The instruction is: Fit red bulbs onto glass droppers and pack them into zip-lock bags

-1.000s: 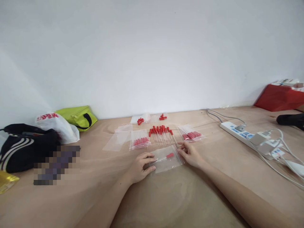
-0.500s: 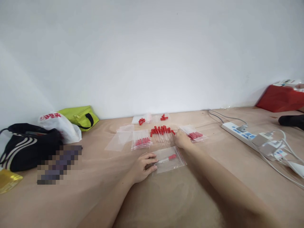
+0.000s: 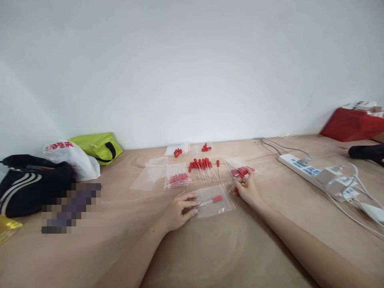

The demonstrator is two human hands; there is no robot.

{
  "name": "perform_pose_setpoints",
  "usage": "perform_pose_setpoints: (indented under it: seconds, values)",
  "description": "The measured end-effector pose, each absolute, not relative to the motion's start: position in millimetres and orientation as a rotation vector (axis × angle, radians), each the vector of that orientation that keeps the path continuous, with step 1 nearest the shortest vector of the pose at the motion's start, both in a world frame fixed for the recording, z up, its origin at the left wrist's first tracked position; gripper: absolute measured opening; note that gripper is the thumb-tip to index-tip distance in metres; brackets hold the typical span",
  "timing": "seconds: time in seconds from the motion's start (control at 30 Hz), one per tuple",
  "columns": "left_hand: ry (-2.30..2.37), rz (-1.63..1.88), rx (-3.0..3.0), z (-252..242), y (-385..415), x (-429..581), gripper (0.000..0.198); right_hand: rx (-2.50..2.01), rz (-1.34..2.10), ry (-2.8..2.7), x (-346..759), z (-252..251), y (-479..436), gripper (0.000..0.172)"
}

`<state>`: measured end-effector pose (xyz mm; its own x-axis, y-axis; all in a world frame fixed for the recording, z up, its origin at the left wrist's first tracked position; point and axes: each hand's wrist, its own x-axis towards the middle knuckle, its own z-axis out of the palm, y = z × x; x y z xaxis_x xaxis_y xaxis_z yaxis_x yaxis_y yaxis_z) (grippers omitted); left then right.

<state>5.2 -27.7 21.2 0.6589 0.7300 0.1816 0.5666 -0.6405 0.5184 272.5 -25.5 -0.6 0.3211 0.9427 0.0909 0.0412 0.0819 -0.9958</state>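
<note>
A clear zip bag (image 3: 207, 208) lies flat with one red-bulbed dropper (image 3: 217, 199) inside, its mouth toward the right. My left hand (image 3: 181, 211) rests on the bag's left end, fingers spread apart. To the right of the bag's mouth, my right hand (image 3: 246, 190) pinches another dropper, whose red bulb (image 3: 244, 174) points away from me and whose thin tip slants toward the bag. Beyond the bag lies a row of loose droppers (image 3: 204, 166), with a single dropper (image 3: 218, 165) slightly apart. Filled bags of droppers flank the row: a left bag (image 3: 177, 176) and a right bag (image 3: 235, 166).
Flat bags (image 3: 150, 176) lie at left; red bulbs (image 3: 177, 152) sit on bags by the wall. A power strip (image 3: 300, 164) with plugs and cables runs along the right. Leftward are a black bag (image 3: 36, 188), a white plastic bag (image 3: 72, 158) and a green pouch (image 3: 99, 146).
My right hand has moved from the loose dropper row back toward me and right, now with a dropper in its fingers. My left hand stays on the bag.
</note>
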Motion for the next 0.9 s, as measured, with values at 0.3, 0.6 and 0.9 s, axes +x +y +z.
perform_pose_setpoints:
  seconds: [0.3, 0.6, 0.9]
  values:
    - [1.032, 0.490, 2.470, 22.1, -27.1, 5.5, 0.025, -1.227, 0.841, -0.909, 264.4, -9.0, -25.1, 0.066]
    - [1.059, 0.469, 2.466, 25.6, -28.7, 6.0, 0.035, -1.117, 1.022, -0.881, 254.5, -4.7, -33.3, 0.057]
    - [1.127, 0.454, 2.445, 28.5, -31.0, 6.1, 0.045, -1.102, 1.210, -0.927, 248.3, 0.2, -41.5, 0.052]
